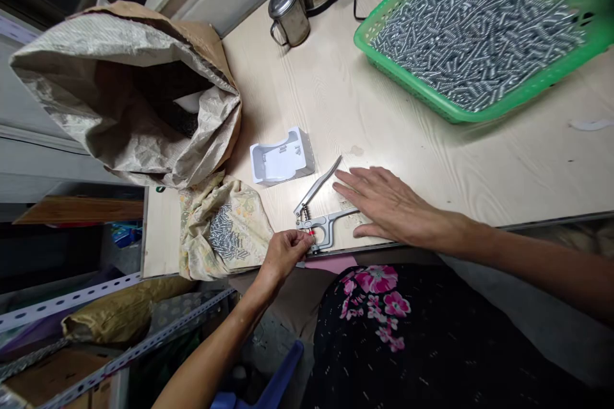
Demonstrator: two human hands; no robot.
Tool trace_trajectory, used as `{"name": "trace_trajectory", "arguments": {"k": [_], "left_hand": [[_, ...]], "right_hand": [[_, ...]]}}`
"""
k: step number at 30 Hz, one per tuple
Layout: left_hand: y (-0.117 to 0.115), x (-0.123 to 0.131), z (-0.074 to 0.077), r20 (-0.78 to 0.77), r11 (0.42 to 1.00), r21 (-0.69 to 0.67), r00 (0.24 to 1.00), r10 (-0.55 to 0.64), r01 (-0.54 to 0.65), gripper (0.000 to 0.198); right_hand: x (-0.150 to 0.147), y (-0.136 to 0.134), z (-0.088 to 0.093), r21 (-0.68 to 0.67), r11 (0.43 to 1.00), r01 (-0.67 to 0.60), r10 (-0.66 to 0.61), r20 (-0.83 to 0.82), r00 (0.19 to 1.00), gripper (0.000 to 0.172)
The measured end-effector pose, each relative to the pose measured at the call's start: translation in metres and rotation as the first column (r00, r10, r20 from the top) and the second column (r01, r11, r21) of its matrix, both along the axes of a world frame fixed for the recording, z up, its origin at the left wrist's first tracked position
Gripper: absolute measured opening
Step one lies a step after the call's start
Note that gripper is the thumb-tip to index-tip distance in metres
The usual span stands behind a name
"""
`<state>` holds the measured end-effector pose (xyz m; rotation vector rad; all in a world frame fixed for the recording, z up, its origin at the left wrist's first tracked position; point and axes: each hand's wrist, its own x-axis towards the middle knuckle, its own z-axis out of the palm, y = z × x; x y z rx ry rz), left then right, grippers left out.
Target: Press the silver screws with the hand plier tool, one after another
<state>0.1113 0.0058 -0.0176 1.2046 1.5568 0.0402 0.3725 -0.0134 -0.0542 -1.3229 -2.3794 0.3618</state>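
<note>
low in the middle of the frame, a metal hand press tool lies at the near edge of the pale wooden table, its two long handles splayed apart and pointing up and to the right. the left hand sits at the tool's head, fingers pinched together at the small red part by the jaw; whatever tiny piece it pinches there is too small to make out. the right hand lies flat and open, palm down, over the lower handle, fingers spread toward the left and gripping nothing.

just left of the tool, a patterned cloth holds a small heap of silvery springs. above the tool stands a small white plastic tray. in the upper left a big crumpled paper sack gapes open. at the upper right a green basket is filled with many more springs. a lidded metal mug stands at the top centre.
</note>
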Motion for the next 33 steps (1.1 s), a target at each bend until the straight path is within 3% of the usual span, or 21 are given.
{"name": "trace_trajectory", "arguments": {"k": [2, 5, 9, 15, 18, 20, 22, 24, 26, 28, 30, 33], "left_hand": [[-0.001, 0.000, 0.000, -0.007, 1.000, 0.011, 1.000, 0.005, -0.005, 0.050], [-0.002, 0.000, -0.001, -0.017, 0.999, 0.027, 1.000, 0.018, -0.017, 0.050], [-0.004, 0.001, 0.000, -0.015, 0.999, 0.039, 0.999, 0.029, -0.029, 0.051], [-0.002, 0.002, -0.001, -0.001, 0.999, 0.024, 0.999, 0.040, -0.040, 0.050], [-0.004, -0.002, -0.003, -0.024, 0.999, 0.032, 1.000, -0.002, 0.003, 0.049], [-0.009, -0.003, -0.002, -0.109, 0.986, 0.139, 0.991, -0.077, 0.092, 0.045], [-0.015, 0.000, 0.002, -0.251, 0.902, 0.361, 0.956, -0.151, 0.237, 0.037], [-0.019, 0.009, 0.005, -0.384, 0.713, 0.573, 0.901, -0.201, 0.403, 0.027], [-0.017, 0.022, 0.006, -0.469, 0.514, 0.661, 0.836, -0.285, 0.546, 0.033], [-0.008, 0.036, 0.003, -0.527, 0.365, 0.661, 0.753, -0.395, 0.655, 0.049], [0.004, 0.047, -0.001, -0.561, 0.290, 0.621, 0.671, -0.484, 0.728, 0.061], [0.023, 0.055, -0.007, -0.585, 0.282, 0.551, 0.605, -0.541, 0.785, 0.072]], "right_hand": [[0.006, 0.013, -0.002, 0.011, 0.997, -0.079, 0.079, 0.024, 0.997, 0.095], [0.009, 0.033, -0.003, 0.001, 0.987, -0.159, 0.159, 0.075, 0.984, 0.104], [0.007, 0.049, 0.003, -0.030, 0.986, -0.165, 0.167, 0.128, 0.978, 0.098], [0.002, 0.052, 0.016, -0.058, 0.988, -0.144, 0.153, 0.225, 0.962, 0.077], [0.000, 0.051, 0.022, -0.065, 0.988, -0.139, 0.151, 0.270, 0.951, 0.067], [0.000, 0.049, 0.025, -0.066, 0.988, -0.140, 0.153, 0.272, 0.950, 0.056], [-0.001, 0.046, 0.026, -0.068, 0.988, -0.142, 0.155, 0.255, 0.954, 0.045], [-0.002, 0.043, 0.026, -0.067, 0.988, -0.141, 0.153, 0.240, 0.959, 0.036], [-0.003, 0.040, 0.024, -0.066, 0.989, -0.130, 0.142, 0.236, 0.961, 0.031], [-0.003, 0.037, 0.022, -0.076, 0.990, -0.117, 0.132, 0.231, 0.964, 0.034], [-0.001, 0.035, 0.022, -0.092, 0.990, -0.111, 0.129, 0.221, 0.967, 0.045], [0.001, 0.033, 0.026, -0.121, 0.990, -0.075, 0.102, 0.239, 0.966, 0.058]]}}
